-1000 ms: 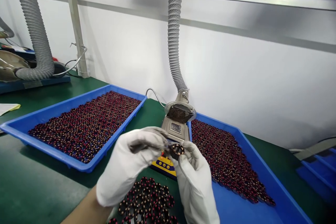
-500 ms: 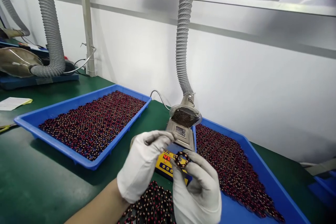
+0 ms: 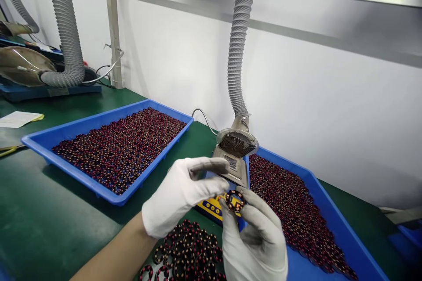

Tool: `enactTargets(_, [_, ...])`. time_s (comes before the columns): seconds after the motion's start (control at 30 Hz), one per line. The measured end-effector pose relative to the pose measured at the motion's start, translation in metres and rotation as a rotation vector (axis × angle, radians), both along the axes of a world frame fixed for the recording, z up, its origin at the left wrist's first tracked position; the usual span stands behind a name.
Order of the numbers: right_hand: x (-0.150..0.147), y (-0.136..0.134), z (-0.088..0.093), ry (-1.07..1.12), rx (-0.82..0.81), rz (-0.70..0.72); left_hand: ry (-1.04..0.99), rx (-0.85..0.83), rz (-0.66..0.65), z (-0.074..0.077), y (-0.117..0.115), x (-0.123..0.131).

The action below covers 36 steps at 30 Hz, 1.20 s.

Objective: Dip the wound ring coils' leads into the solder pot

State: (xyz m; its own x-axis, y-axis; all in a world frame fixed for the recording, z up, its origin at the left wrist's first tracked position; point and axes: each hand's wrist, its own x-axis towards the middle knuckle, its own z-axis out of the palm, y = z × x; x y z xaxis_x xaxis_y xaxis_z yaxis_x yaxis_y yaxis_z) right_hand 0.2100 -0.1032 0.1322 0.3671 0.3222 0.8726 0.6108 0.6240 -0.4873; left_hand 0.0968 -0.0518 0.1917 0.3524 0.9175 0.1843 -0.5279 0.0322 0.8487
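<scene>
Two gloved hands, one small coil

Your right hand (image 3: pixel 252 239) pinches the coil (image 3: pixel 235 200) in its fingertips, above the tray edge; your left hand (image 3: pixel 180 195) curls just beside it, and you cannot tell if they touch. Loose coils (image 3: pixel 187 248) lie below on the green bench (image 3: pixel 33 210); blue trays (image 3: pixel 75 180) of coils and a fume extractor (image 3: pixel 236 144) sit beyond.
</scene>
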Motion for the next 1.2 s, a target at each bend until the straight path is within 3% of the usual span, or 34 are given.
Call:
enactTargets(0.07, [0.000, 0.000, 0.000, -0.008, -0.004, 0.008, 0.075, -0.013, -0.064, 0.002, 0.000, 0.001])
enactTargets(0.17, [0.000, 0.002, 0.002, -0.001, -0.017, 0.036, 0.086, -0.036, -0.043, -0.001, 0.002, 0.007])
enactTargets(0.37, [-0.004, 0.000, 0.007, 0.103, -0.021, 0.109, -0.160, -0.037, 0.362, -0.012, 0.015, 0.003])
enactTargets(0.47, [0.006, -0.002, 0.006, 0.161, -0.104, 0.162, 0.047, 0.064, 0.415, -0.020, 0.014, -0.015])
enactTargets(0.57, [0.032, 0.003, 0.011, 0.211, -0.327, 0.164, 0.496, 0.407, 0.292, -0.051, 0.009, -0.041])
enactTargets(0.63, [0.055, 0.015, 0.020, 0.246, -0.539, 0.156, 0.700, 0.672, 0.221, -0.085, 0.010, -0.059])
enactTargets(0.67, [0.066, 0.024, 0.026, 0.253, -0.647, 0.169, 0.806, 0.719, 0.185, -0.104, 0.013, -0.067])
enactTargets(0.77, [0.096, 0.059, 0.040, 0.212, -0.826, 0.236, 1.076, 0.661, 0.129, -0.158, 0.028, -0.082])
enactTargets(0.83, [0.112, 0.086, 0.040, 0.108, -0.882, 0.221, 1.191, 0.578, 0.087, -0.181, 0.039, -0.085])
enactTargets(0.9, [0.126, 0.112, 0.032, -0.013, -0.936, 0.166, 1.245, 0.552, 0.050, -0.192, 0.047, -0.085])
enactTargets(1.03, [0.147, 0.151, 0.011, -0.160, -1.022, 0.041, 1.246, 0.613, 0.055, -0.195, 0.051, -0.083])
enactTargets(1.2, [0.149, 0.169, 0.009, -0.359, -1.068, -0.143, 1.225, 0.620, 0.057, -0.196, 0.048, -0.083])
